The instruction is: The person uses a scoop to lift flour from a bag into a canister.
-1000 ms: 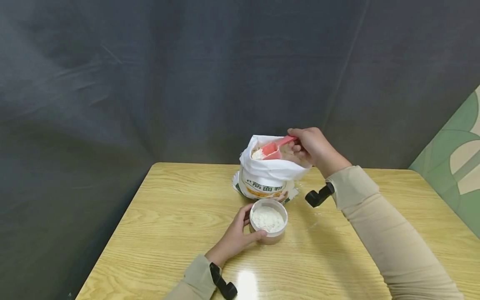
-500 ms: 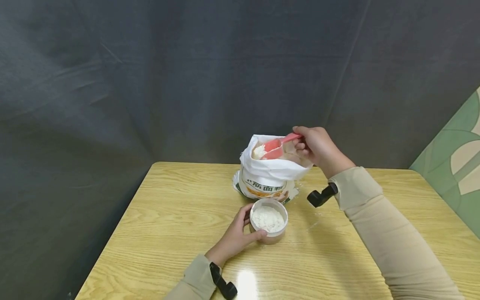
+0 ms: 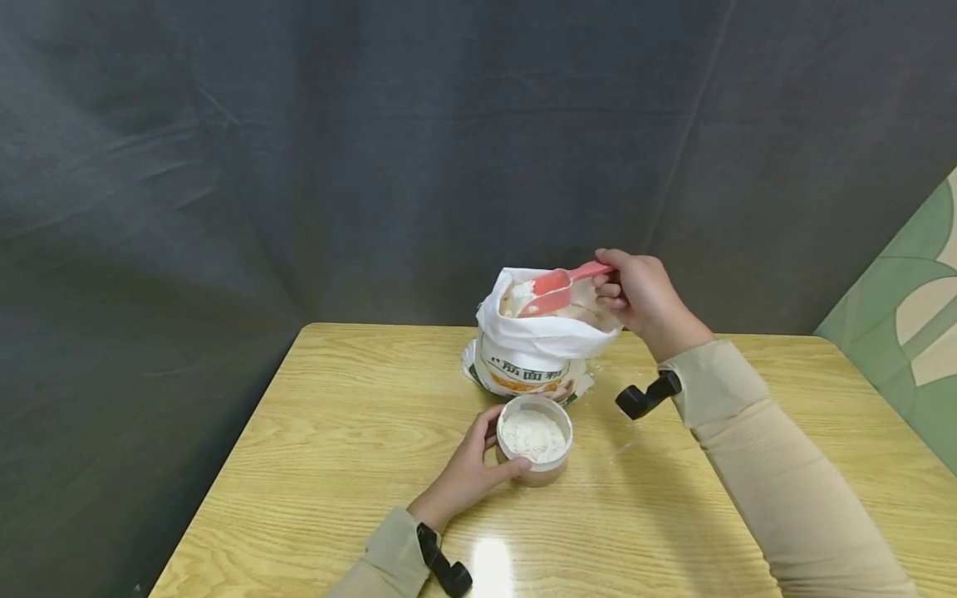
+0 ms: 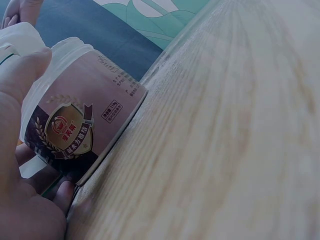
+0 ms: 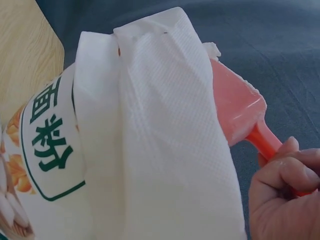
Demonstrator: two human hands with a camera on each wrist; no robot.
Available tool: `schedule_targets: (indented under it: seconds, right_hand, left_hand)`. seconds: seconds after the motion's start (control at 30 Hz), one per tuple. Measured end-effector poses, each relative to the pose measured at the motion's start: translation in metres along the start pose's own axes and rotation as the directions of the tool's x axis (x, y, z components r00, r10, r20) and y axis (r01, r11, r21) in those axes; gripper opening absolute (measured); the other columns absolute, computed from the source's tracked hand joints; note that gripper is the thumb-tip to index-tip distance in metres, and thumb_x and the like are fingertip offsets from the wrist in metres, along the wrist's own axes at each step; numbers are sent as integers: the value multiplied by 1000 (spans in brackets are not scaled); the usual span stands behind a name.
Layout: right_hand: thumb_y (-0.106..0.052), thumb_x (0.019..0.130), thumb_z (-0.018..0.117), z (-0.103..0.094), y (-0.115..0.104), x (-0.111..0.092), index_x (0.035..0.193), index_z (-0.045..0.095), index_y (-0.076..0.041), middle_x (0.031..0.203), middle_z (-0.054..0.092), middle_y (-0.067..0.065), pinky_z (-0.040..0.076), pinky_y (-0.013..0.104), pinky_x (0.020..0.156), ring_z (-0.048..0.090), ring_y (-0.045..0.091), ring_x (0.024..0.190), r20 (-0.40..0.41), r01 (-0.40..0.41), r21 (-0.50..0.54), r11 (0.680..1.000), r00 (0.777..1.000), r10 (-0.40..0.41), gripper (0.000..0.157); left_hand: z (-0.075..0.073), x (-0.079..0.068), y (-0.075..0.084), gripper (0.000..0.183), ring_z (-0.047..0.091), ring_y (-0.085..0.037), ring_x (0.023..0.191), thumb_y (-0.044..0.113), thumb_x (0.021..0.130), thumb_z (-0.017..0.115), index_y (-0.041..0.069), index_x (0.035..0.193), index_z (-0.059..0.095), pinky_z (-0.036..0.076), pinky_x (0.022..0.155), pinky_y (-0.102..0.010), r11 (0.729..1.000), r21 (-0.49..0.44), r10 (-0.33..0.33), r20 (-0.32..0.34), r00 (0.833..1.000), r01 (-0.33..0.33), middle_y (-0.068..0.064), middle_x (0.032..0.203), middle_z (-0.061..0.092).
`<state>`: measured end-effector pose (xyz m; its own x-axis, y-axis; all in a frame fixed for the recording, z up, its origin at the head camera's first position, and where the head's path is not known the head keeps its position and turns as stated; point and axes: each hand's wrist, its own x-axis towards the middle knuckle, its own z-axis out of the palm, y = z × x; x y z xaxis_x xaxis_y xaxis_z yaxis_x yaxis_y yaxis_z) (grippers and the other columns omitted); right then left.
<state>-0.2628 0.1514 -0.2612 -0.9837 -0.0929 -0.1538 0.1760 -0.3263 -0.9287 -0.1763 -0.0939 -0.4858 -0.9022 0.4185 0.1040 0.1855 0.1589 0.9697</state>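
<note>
My right hand (image 3: pixel 645 297) grips the handle of a pink scoop (image 3: pixel 552 292) at the mouth of a white flour bag (image 3: pixel 549 336). White flour sits at the scoop's front end, and the right wrist view shows the scoop (image 5: pixel 239 105) rising above the folded bag rim (image 5: pixel 170 100). The bag stands with its top rolled outward. Just in front of it, a round plastic tub (image 3: pixel 534 473) holds white flour (image 3: pixel 532 435). My left hand (image 3: pixel 471 469) curls round the tub's left side, thumb at the front rim. In the left wrist view the tub's label (image 4: pixel 70 130) is pink and dark.
The wooden table (image 3: pixel 359 415) carries the bag and tub. Faint white flour traces (image 3: pixel 624 448) lie right of the tub. A dark curtain (image 3: pixel 449 166) hangs behind the table, and a green patterned panel (image 3: pixel 905 307) stands at the right.
My right hand has drawn the scoop slightly up and to the right over the bag's mouth. The left hand and tub have stayed in place.
</note>
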Motion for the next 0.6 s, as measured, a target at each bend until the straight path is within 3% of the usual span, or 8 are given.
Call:
schedule_targets:
  seconds: [0.23,0.6]
  right_hand:
    - [-17,107,49,-3,2,-2,74,63,-3,58,52,3,28,19,41,33,10,42,-17,68,81,994,998,-67,38]
    - [-14,106,50,-4,-1,-14,77,65,1,59,51,5,25,21,40,32,12,41,-1,98,219,971,995,-100,36]
  left_hand:
    - [0,-1,-1,80,40,-22,142,32,92,76,14,155,31,36,117,-40,1000,4,4,6,1000,-4,-9,155,39]
    - [0,1,-3,80,40,-22,141,32,92,77,15,155,31,37,116,-41,1000,8,16,7,1000,-16,-8,154,40]
